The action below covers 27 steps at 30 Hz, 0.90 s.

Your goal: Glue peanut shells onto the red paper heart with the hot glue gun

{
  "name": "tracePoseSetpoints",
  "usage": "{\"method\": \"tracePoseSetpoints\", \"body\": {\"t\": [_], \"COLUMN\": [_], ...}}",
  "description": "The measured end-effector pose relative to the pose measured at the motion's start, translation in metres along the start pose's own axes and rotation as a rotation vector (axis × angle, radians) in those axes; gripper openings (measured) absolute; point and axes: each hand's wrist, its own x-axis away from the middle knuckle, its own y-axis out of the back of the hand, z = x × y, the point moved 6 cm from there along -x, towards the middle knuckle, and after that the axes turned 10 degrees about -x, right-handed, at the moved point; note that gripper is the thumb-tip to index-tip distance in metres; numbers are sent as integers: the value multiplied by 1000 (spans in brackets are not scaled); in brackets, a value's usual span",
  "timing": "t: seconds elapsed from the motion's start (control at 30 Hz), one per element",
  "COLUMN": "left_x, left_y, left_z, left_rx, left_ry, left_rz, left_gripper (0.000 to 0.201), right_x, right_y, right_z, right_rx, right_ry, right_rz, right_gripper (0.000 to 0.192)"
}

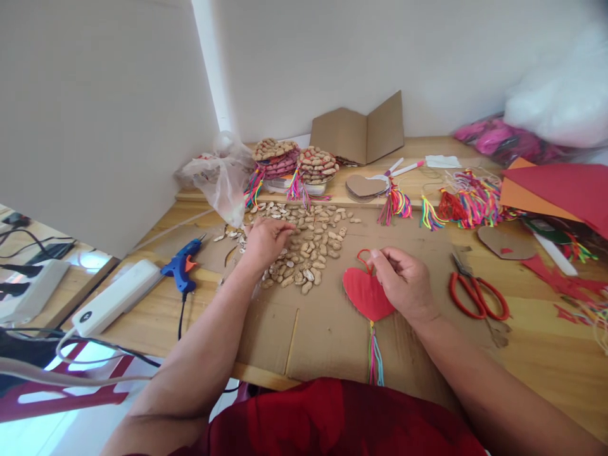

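Red card cut to a heart shape [367, 294] lies flat on the cardboard work mat [304, 329], under the right hand [403, 282]. That hand is partly closed: its thumb and forefinger pinch the red hanging loop [363, 255] at the top of the heart, while the heel of the hand rests on the heart's right edge. A multicoloured tassel [375, 358] is fixed at the heart's lower point and trails toward the bench edge.

The left hand [266, 240] lies palm down, fingers loosely curled, on the spread of peanut shells [308, 244] left of the heart. Whether it has a shell between its fingers cannot be told.

Progress, as judged: the heart has its loop and tassel, but its red face is bare; no shell is on it yet. The covering stage appears not begun on this piece. Two stacks of shell-covered pieces [294, 161] with tassels stand at the back of the bench, apparently finished.

Further out: a blue glue gun [183, 266] lies to the left, near a white power strip [116, 297]. Red-handled scissors [477, 294] lie right of the right hand, apart from it. Loose tassels [468, 202], a bare cardboard heart [365, 185], folded cardboard [361, 133] and red and orange paper sheets [555, 190] occupy the rear and right of the wooden bench [536, 354].
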Motion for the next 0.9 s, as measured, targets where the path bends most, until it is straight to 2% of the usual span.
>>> {"method": "tracePoseSetpoints", "body": {"t": [0.07, 0.17, 0.4, 0.53, 0.67, 0.73, 0.8, 0.9], "left_x": [0, 2, 5, 5, 7, 11, 19, 34], "left_y": [4, 3, -3, -2, 9, 11, 8, 2], "left_z": [4, 4, -14, -15, -16, -21, -31, -44], "left_rx": [42, 62, -55, -87, -40, 17, 42, -30], "left_ry": [24, -6, -121, -107, -141, -220, -341, -470], "left_rz": [-26, 20, 81, 52, -12, 40, 149, 271], "left_gripper": [22, 19, 15, 15, 12, 13, 12, 12], "right_x": [0, 0, -1, 0, -1, -1, -1, -1], "right_y": [0, 1, 2, 1, 2, 2, 3, 4], "right_z": [1, 0, -5, -2, -2, -3, -4, -3], "right_rx": [7, 20, 36, 55, 38, 29, 23, 31], "right_ry": [5, -4, -4, 7, 14, 20, 27, 42], "right_rz": [-5, -6, -8, -9, -15, -21, -29, -45], "right_gripper": [36, 37, 37, 36, 36, 35, 35, 35]}}
